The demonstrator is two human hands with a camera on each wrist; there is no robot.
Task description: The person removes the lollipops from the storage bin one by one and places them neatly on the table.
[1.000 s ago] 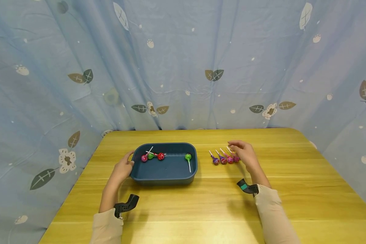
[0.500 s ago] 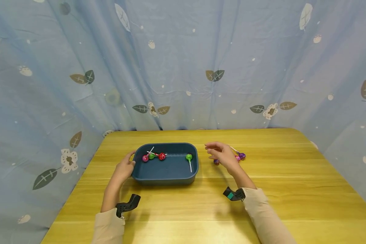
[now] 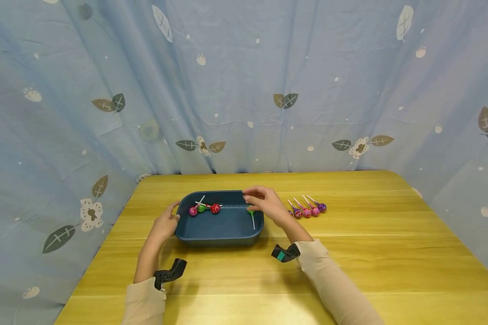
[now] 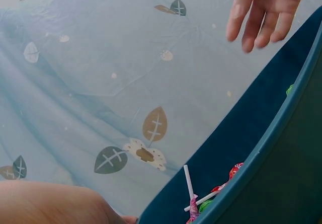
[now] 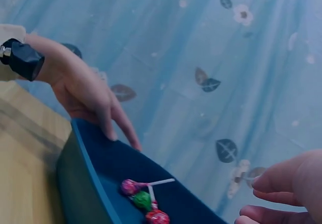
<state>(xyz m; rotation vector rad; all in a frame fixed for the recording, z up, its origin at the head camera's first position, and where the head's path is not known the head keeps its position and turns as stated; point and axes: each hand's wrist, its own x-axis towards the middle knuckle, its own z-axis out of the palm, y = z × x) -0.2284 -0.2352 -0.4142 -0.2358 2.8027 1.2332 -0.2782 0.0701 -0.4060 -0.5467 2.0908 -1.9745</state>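
A dark blue plastic bin (image 3: 219, 240) stands on the table's left half. My left hand (image 3: 164, 224) holds its left end, thumb inside the wall in the right wrist view. Over the bin's right end hovers my right hand (image 3: 266, 204), fingers loosely bent and nothing held. Just below it lies a green lollipop (image 3: 253, 220), its head partly hidden by the fingers. At the bin's left side, a pink lollipop (image 5: 129, 186), a green lollipop (image 5: 142, 200) and a red lollipop (image 5: 157, 217) lie together, sticks crossing.
Right of the bin, several purple and pink lollipops (image 3: 307, 213) lie in a slanted row on the wooden table (image 3: 349, 271). The leftmost is partly behind my right wrist. A patterned blue curtain (image 3: 244, 90) hangs behind the table.
My right hand has swung left from the lollipop row to above the bin. A purple lollipop now shows at the row's right end. The left hand stays on the bin.
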